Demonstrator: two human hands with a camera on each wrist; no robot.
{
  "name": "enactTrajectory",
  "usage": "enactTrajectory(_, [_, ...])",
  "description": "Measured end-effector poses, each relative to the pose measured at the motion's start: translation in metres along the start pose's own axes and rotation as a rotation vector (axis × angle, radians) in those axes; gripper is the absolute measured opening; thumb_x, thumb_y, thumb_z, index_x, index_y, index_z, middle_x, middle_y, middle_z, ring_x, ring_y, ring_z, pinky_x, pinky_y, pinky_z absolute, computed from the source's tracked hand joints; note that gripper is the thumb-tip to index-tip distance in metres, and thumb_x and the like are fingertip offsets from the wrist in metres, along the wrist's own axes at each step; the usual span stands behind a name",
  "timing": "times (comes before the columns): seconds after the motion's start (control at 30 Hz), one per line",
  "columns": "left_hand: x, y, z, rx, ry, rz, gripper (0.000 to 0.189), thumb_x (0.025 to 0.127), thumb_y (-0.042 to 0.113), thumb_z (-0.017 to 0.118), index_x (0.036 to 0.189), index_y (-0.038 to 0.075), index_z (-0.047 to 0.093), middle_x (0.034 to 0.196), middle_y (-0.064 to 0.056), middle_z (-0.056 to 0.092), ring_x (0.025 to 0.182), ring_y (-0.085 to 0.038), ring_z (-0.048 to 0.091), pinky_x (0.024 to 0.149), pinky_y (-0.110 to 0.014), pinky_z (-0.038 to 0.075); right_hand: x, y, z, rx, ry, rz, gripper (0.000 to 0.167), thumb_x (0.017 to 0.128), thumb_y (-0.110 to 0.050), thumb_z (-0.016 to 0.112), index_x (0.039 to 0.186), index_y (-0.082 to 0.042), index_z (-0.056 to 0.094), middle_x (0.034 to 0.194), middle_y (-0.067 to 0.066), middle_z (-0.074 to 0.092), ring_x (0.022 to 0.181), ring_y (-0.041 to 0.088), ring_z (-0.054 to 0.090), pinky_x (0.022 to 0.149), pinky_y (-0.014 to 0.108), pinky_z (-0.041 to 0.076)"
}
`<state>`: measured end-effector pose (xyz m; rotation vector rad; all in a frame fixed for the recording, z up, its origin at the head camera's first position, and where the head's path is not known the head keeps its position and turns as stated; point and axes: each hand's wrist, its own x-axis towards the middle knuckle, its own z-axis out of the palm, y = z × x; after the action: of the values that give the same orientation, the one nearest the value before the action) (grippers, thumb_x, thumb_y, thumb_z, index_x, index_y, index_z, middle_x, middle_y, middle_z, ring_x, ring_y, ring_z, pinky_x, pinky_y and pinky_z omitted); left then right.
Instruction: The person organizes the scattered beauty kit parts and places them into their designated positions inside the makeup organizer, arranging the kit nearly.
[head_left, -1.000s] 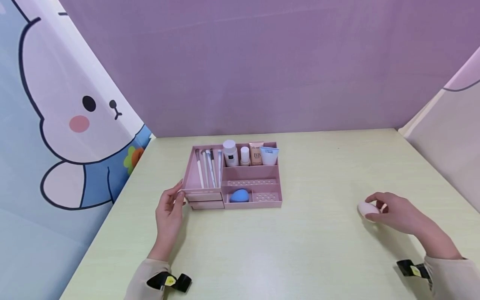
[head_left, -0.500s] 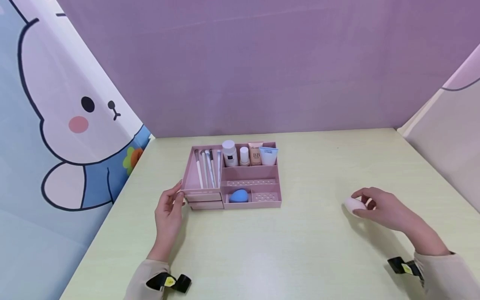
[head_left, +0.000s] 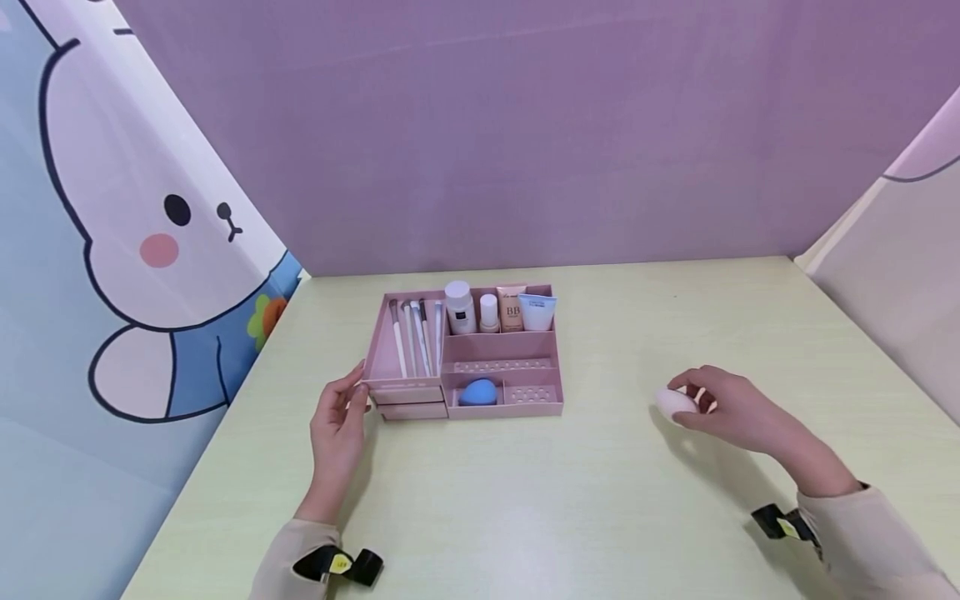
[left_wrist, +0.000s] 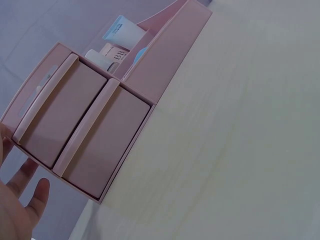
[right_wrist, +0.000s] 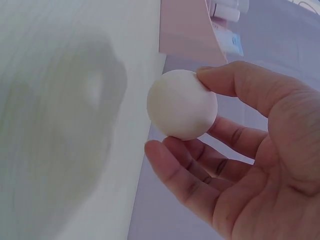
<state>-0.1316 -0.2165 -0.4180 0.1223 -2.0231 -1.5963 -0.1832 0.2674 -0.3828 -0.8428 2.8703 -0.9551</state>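
Note:
A pink makeup organizer (head_left: 501, 410) with two drawers stands on the table, left of centre. My left hand (head_left: 337, 429) holds its left front corner between thumb and fingers; in the left wrist view the lower fingers (left_wrist: 40, 197) hang apart from it. Well to the right of the organizer, my right hand (head_left: 738, 412) pinches a white rounded makeup sponge (head_left: 677, 406) between thumb and fingertips. The right wrist view shows this sponge (right_wrist: 181, 104) held up, its shadow on the table. A blue makeup sponge (head_left: 478, 392) lies in the front compartment.
Brushes (head_left: 416, 337) lie in the organizer's left tray. Its back row holds a white bottle (head_left: 461, 310), a small white-capped bottle (head_left: 489, 312), a BB cream tube (head_left: 512, 309) and a light blue tube (head_left: 537, 312). A purple cloth (head_left: 555, 133) hangs behind the table (head_left: 570, 500).
My right hand has moved left across the table, carrying the white makeup sponge closer to the organizer. The left hand and the organizer have stayed in place.

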Motion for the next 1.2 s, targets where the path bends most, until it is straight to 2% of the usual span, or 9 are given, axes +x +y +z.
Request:
enactTrajectory(0.33, [-0.001,-0.001,-0.001,-0.021,0.011,0.042,0.024,0.102,0.001,0.052,0.125,-0.004,0.059,0.133,0.0,0.063,0.105,-0.001,0.06,0.083,-0.016,0.051,0.011,-0.012,0.006,0.046,-0.026,-0.037,0.03,0.083,-0.008,0.077,0.11,-0.001,0.065,0.089,-0.001,0.056,0.072,0.006,0.053,0.06,0.024,0.05])
enactTrajectory(0.5, [-0.001,-0.001,-0.001,-0.022,0.009,0.056,0.024,0.102,0.0,0.052,0.125,-0.004,0.059,0.133,0.001,0.063,0.103,-0.002,0.061,0.082,-0.016,0.052,0.017,-0.018,0.009,0.059,-0.031,-0.065,0.03,0.083,-0.008,0.078,0.11,-0.003,0.065,0.09,-0.002,0.056,0.074,0.007,0.054,0.062,0.024,0.051])
enactTrajectory(0.73, [-0.002,0.0,-0.001,-0.026,0.012,0.06,0.024,0.102,0.0,0.052,0.124,-0.004,0.06,0.133,0.002,0.063,0.104,-0.001,0.061,0.082,-0.015,0.051,0.024,-0.029,0.012,0.069,-0.033,-0.111,0.029,0.082,-0.006,0.078,0.108,-0.004,0.065,0.09,-0.002,0.056,0.077,0.01,0.054,0.063,0.025,0.052])
enactTrajectory(0.87, [-0.002,0.0,-0.001,-0.025,0.015,0.064,0.024,0.102,0.0,0.052,0.124,-0.004,0.06,0.133,0.002,0.063,0.104,-0.001,0.061,0.081,-0.015,0.051,0.029,-0.035,0.014,0.07,-0.044,-0.108,0.029,0.082,-0.006,0.078,0.108,-0.005,0.065,0.09,-0.002,0.056,0.077,0.011,0.054,0.064,0.025,0.053])
enactTrajectory(1.2, [-0.003,0.002,0.0,-0.005,0.011,0.036,0.025,0.102,0.002,0.052,0.125,-0.003,0.059,0.136,-0.005,0.061,0.105,0.0,0.06,0.083,-0.015,0.051,0.04,-0.047,0.017,0.097,-0.063,-0.137,0.028,0.084,-0.007,0.077,0.109,-0.004,0.065,0.092,-0.002,0.057,0.079,0.012,0.055,0.065,0.025,0.054])
